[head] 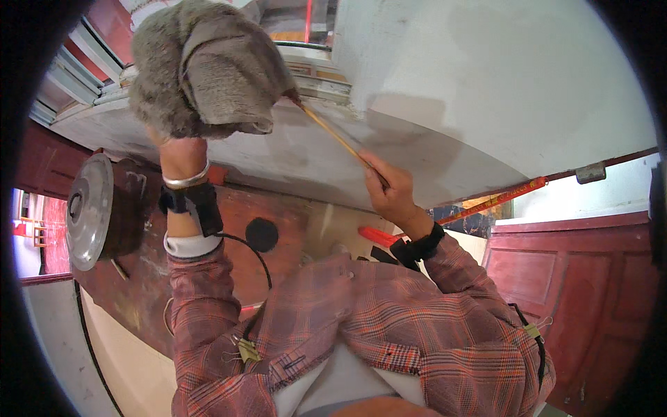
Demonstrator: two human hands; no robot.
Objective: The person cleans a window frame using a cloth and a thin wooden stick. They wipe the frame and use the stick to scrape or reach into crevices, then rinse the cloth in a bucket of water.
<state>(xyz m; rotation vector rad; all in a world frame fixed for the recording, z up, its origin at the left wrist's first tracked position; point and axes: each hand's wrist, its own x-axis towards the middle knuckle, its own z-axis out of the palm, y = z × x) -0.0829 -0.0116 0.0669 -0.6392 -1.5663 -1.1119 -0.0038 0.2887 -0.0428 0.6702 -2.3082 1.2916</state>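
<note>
My left hand point(181, 152) is raised at the upper left, its fingers hidden behind a bunched grey-brown cloth point(224, 78) that it holds up. The cloth is thick and fuzzy on its left side. My right hand point(390, 185) grips a thin wooden stick point(333, 134), which slants up and left to the cloth. A dark reddish part point(292, 96) joins the stick's far end to the cloth's edge; whatever lies under the cloth cannot be seen. Both hands are in front of a white and grey wall point(469, 78), near a window ledge point(323, 86).
Below my left arm stands a brown wooden table point(219, 208) with a large lidded metal pot point(91, 211) and a black round mat or disc point(261, 234). A red-handled object point(490, 200) leans at the right, by a red panelled door point(563, 271). Sliding window frames point(83, 62) are at upper left.
</note>
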